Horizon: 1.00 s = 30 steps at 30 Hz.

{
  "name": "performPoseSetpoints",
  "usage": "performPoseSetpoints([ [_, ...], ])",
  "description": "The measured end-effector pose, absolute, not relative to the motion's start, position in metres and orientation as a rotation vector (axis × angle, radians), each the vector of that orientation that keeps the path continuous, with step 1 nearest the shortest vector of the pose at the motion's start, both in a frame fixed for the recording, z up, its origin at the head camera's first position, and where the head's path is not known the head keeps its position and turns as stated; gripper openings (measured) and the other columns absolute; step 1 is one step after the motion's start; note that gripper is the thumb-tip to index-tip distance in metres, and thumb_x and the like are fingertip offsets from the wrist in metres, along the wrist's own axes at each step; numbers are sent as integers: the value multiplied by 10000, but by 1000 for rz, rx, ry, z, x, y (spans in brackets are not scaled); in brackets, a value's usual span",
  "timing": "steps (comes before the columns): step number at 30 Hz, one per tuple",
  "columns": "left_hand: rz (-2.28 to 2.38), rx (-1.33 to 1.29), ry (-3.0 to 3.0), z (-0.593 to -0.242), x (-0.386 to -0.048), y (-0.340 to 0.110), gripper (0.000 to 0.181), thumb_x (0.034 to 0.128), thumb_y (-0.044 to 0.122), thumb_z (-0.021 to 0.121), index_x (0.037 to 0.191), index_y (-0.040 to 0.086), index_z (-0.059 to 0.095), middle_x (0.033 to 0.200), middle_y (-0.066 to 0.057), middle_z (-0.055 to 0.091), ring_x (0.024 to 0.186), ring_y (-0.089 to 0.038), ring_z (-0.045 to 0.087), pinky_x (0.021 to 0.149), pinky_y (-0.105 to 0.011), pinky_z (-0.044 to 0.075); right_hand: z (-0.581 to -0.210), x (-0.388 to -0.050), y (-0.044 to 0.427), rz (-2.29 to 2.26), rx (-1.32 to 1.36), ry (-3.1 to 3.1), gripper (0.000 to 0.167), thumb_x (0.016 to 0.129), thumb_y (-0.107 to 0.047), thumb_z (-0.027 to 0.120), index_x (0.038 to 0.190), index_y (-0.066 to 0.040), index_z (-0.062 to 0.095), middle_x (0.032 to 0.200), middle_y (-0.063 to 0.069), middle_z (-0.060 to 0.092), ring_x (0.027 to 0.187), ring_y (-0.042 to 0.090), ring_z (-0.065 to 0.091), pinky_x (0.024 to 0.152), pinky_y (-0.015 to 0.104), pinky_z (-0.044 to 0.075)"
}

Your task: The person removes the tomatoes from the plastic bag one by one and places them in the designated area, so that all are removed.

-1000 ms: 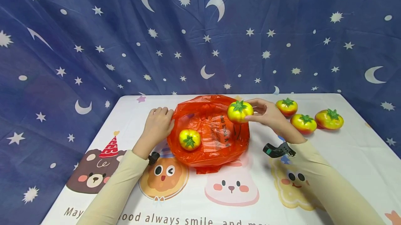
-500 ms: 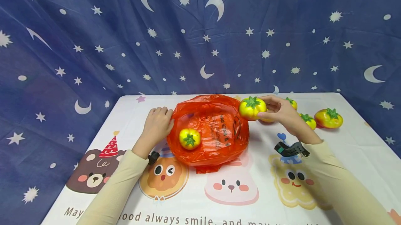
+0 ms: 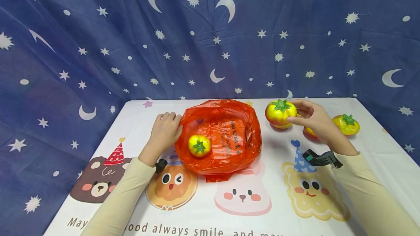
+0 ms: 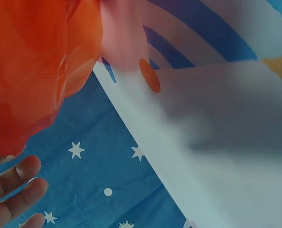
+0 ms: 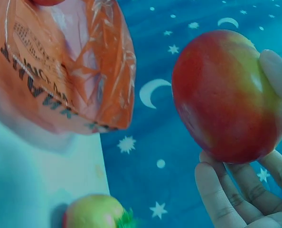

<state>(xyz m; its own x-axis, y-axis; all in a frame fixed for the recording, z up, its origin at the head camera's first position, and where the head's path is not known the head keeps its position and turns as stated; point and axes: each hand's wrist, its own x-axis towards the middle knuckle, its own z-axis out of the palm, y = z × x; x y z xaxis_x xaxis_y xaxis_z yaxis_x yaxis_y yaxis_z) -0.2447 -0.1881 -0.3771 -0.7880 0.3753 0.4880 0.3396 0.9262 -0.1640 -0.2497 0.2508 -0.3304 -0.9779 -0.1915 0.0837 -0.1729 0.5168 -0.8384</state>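
Observation:
A red plastic bag (image 3: 226, 163) lies with its mouth open mid-table. Inside, towards its left, is a yellow tomato (image 3: 199, 145) with a green leafy top. My left hand (image 3: 165, 130) grips the bag's left rim; some of its fingers (image 4: 20, 199) show beside the orange-looking plastic in the left wrist view. To the right of the bag, my right hand (image 3: 313, 121) holds a yellow-and-red tomato (image 3: 279, 112) between thumb and fingers. Partly covered below it sits another tomato (image 3: 282, 126) on the table, seen also as a tomato (image 5: 94, 211) in the right wrist view.
A tomato (image 3: 347, 124) and a partly hidden tomato (image 3: 310, 134) lie on the right, around my right hand. A white cartoon-print cloth (image 3: 210, 225) covers the table. The blue star-and-moon curtain (image 3: 183, 72) hangs behind it.
My right hand has moved right, away from over the bag, carrying the tomato. The tomato beneath it has come into view, while one at the back right is now hidden. My left hand stays put.

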Motion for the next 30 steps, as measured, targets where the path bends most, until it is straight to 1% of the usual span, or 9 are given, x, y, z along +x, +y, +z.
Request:
performPoseSetpoints([
  [3,93,-511,-2555,-377,-245,-188,183,815,180,657,900,23,614,777,-136,599,761,-317,581,745,-443,485,-332,-248,261,-1537,-315,2717,498,852,-259,681,1288,-114,488,1079,-249,509,983,-128,498,810,16,421],
  [6,94,-508,-2563,-378,-245,-188,182,818,181,655,899,24,613,780,-137,601,763,-317,582,748,-443,484,-334,-246,270,-1595,-318,2701,417,859,-210,673,1244,-181,516,1055,-266,519,942,-132,526,784,17,433],
  [13,99,-499,-2586,-379,-246,-189,184,829,188,643,915,28,615,797,-138,608,779,-317,588,764,-437,485,-333,-241,286,-1592,-258,2745,419,868,-225,662,1258,-206,511,1057,-283,489,933,-155,501,762,3,427],
  [17,95,-498,-2587,-378,-246,-188,194,823,190,653,918,25,616,794,-138,603,778,-315,583,769,-442,485,-333,-240,294,-1652,-248,2718,362,878,-164,644,1186,-306,516,1051,-283,507,919,-154,518,746,11,440],
  [18,92,-499,-2584,-378,-245,-188,195,822,190,655,917,24,616,791,-137,601,777,-316,582,769,-444,485,-333,-240,296,-1669,-241,2706,361,880,-151,639,1163,-335,512,1048,-285,513,915,-156,522,739,14,444],
  [21,86,-503,-2574,-378,-245,-188,191,820,188,657,906,24,612,780,-136,594,769,-316,579,760,-444,483,-334,-239,304,-1708,-217,2676,377,885,-125,627,1131,-378,496,1044,-295,521,907,-169,528,715,29,460],
  [23,86,-505,-2569,-379,-245,-188,185,819,184,657,898,24,609,773,-133,590,762,-315,576,751,-442,482,-334,-237,309,-1726,-205,2673,382,887,-118,624,1130,-382,494,1045,-303,522,903,-180,530,701,35,467],
  [30,95,-505,-2564,-379,-244,-188,177,823,178,650,894,22,607,770,-136,587,756,-319,574,742,-441,482,-339,-231,328,-1801,-158,2682,376,885,-92,618,1164,-330,535,1030,-294,553,895,-153,556,698,39,471],
])
